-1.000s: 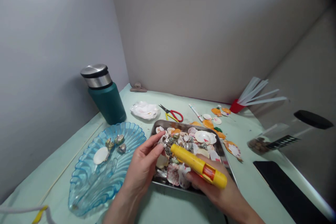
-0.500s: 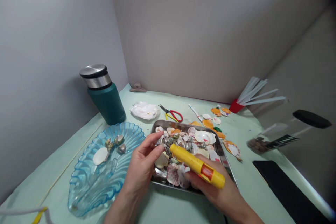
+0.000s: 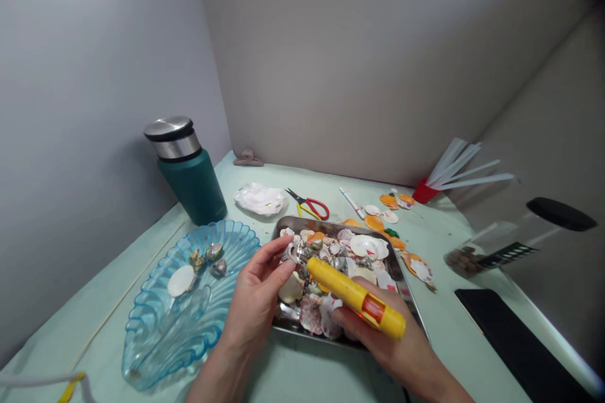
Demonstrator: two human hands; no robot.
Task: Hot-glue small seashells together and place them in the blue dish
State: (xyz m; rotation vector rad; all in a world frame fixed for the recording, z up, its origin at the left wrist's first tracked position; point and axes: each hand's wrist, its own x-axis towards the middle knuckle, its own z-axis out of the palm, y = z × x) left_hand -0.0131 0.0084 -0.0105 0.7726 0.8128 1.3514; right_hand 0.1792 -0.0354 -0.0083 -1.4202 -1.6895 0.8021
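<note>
My right hand [image 3: 385, 321] is wrapped round a yellow hot glue gun [image 3: 350, 293], whose front end points left toward my left hand. The fingers and thumb of my left hand [image 3: 259, 283] pinch a small greyish, shiny shell [image 3: 297, 252]; its outline blends with the shells behind it. Both hands are over the near part of a metal tray [image 3: 409, 274] filled with mixed seashells [image 3: 312, 313]. To the left, a clear blue scalloped dish [image 3: 165, 346] bears a white shell [image 3: 181, 281] and several small dark shells.
A teal bottle [image 3: 191, 186] stands behind the dish. Farther back lie a white plastic bag [image 3: 261, 199], red-and-yellow pliers [image 3: 312, 208] and a marker [image 3: 352, 203]. Orange shell pieces [image 3: 374, 223], a red cup of glue sticks [image 3: 425, 190], a clear jar [image 3: 466, 258] and a black phone [image 3: 515, 340] are at right.
The small shell in my left fingers has turned slightly and shows more toward the glue gun. The glue gun has shifted a touch to the right. Everything else stays put.
</note>
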